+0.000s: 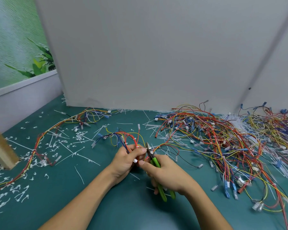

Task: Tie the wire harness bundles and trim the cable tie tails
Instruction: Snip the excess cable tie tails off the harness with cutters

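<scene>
My left hand (pixel 126 159) grips a wire harness bundle (pixel 125 137) of red, yellow and blue wires just above the green mat (pixel 106 188). A white cable tie (pixel 137 147) wraps the bundle beside my fingers. My right hand (pixel 166 174) grips green-handled cutters (pixel 156 170), and its thumb reaches toward the bundle. The cutter jaws (pixel 148 147) point up, right next to the tied spot. Whether a tie tail sits between the jaws is too small to tell.
A large tangle of loose harnesses (pixel 223 143) fills the right side. A tied harness (pixel 45 143) runs along the left. Cut tie tails and spare ties (pixel 80 136) litter the mat. A wooden post (pixel 0 146) stands at left, a grey panel (pixel 156 55) behind.
</scene>
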